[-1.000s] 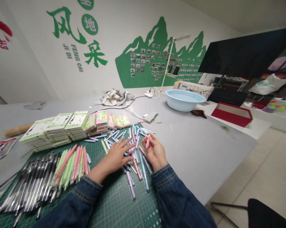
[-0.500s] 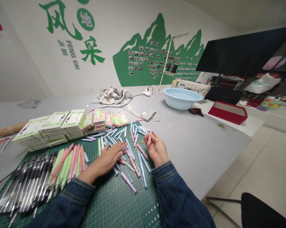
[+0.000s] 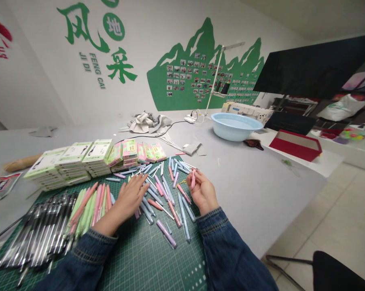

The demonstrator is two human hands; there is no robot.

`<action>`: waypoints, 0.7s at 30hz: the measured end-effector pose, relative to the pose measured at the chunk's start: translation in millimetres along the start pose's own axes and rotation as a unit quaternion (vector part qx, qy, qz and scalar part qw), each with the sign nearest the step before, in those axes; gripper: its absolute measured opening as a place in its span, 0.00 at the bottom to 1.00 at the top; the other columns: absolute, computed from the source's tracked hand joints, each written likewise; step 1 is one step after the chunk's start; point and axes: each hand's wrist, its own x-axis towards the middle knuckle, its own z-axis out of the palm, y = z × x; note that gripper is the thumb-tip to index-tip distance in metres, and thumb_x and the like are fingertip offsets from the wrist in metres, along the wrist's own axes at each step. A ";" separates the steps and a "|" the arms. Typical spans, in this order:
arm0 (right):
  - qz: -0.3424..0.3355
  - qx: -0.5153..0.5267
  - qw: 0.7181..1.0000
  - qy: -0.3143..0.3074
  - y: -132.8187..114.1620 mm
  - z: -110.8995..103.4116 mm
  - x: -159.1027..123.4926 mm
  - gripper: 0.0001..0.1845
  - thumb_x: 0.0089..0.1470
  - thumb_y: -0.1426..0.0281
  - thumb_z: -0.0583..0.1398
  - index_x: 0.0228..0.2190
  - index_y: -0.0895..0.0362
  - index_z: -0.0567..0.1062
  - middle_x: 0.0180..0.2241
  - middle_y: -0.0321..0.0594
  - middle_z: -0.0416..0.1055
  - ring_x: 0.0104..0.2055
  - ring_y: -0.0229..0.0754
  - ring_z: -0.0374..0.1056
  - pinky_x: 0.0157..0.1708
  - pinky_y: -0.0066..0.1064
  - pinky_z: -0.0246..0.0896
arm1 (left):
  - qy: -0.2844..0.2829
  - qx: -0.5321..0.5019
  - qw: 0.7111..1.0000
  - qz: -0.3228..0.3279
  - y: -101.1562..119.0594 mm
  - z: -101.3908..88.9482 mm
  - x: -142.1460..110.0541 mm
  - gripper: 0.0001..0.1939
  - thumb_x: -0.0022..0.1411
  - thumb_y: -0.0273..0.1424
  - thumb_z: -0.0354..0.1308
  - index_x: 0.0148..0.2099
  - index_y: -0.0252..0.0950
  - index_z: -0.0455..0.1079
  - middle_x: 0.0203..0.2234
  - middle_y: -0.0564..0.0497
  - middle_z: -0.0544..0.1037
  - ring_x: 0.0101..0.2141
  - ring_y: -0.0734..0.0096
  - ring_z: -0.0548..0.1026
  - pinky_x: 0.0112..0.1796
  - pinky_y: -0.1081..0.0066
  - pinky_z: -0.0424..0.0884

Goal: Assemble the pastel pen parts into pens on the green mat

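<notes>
Right hand (image 3: 204,197) pinches the pink pen part (image 3: 193,178) beside the green mat (image 3: 146,262), left hand (image 3: 129,199) splayed over loose pens (image 3: 166,234); I judge the part light, stiff, slick, best held mid-barrel

Hidden, cut off or too tiny

The left hand (image 3: 129,199) covers some loose pens (image 3: 168,189). The right hand (image 3: 205,195) hides part of a small pink thing (image 3: 193,178). The green mat (image 3: 146,258) and black chair (image 3: 331,271) are cut off at the near side. The big screen (image 3: 316,66) goes out of view on the right. Photos (image 3: 183,69) on the far wall (image 3: 140,93) are too tiny to tell.
</notes>
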 end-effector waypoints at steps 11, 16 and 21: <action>0.014 -0.012 1.000 0.010 0.3 3.4 -3.8 0.08 0.49 0.84 0.56 0.29 0.61 0.71 0.22 0.36 0.68 0.23 0.32 0.68 0.25 0.22 0.71 | 0.009 0.071 0.997 0.036 44.9 40.1 -32.4 0.36 0.61 0.55 0.35 0.67 0.44 0.45 0.66 0.43 0.45 0.64 0.46 0.40 0.56 0.38 0.39; 0.009 -0.018 1.000 0.007 1.1 1.3 -2.8 0.08 0.48 0.84 0.58 0.28 0.61 0.71 0.22 0.36 0.68 0.23 0.32 0.68 0.25 0.22 0.71 | 0.033 0.070 0.996 0.043 52.6 43.5 -32.2 0.34 0.63 0.52 0.36 0.67 0.44 0.46 0.65 0.42 0.48 0.64 0.44 0.42 0.55 0.36 0.40; 0.009 -0.008 1.000 0.009 -0.9 1.7 -3.5 0.08 0.49 0.85 0.57 0.29 0.62 0.71 0.22 0.36 0.68 0.23 0.32 0.68 0.25 0.22 0.70 | 0.056 0.080 0.992 0.080 65.9 37.3 -40.2 0.33 0.63 0.50 0.38 0.67 0.45 0.47 0.65 0.46 0.48 0.64 0.46 0.40 0.57 0.38 0.37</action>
